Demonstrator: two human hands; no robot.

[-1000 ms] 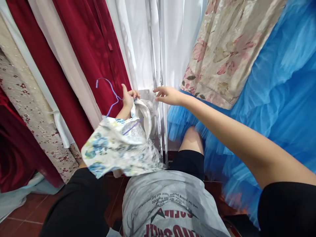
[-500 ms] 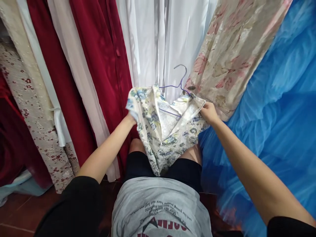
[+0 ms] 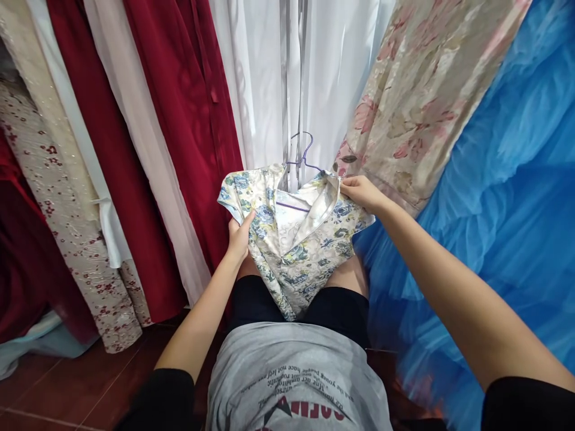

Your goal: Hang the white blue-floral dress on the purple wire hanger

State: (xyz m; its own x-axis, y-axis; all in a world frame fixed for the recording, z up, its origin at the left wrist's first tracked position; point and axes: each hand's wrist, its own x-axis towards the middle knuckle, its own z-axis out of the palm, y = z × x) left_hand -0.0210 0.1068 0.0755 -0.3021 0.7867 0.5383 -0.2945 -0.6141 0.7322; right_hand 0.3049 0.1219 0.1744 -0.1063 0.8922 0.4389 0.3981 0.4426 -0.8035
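Note:
A short-sleeved floral garment (image 3: 314,257), cream with blue, green and yellow flowers, hangs on a purple wire hanger (image 3: 305,157) in front of my legs. Its hook points up and away from me. My left hand (image 3: 240,235) grips the garment's left side below the sleeve, thumb on the front and the other fingers behind the cloth. At the right shoulder near the neckline, my right hand (image 3: 360,191) pinches the fabric's edge. The neckline is open in a V, showing the pale inside and the hanger's lower bar. The lower end falls between my thighs.
Long garments hang close ahead: dark red satin (image 3: 179,120), pale pink cloth (image 3: 148,143), white drapes (image 3: 260,78) and a beige floral dress (image 3: 413,108). Blue tulle (image 3: 503,227) billows at my right. Red-brown floor tiles (image 3: 108,383) show at lower left.
My left hand has come out from under the sleeve to the garment's side, its thumb now on the front. My right hand has shifted inward toward the neckline. The hanger hook has moved left.

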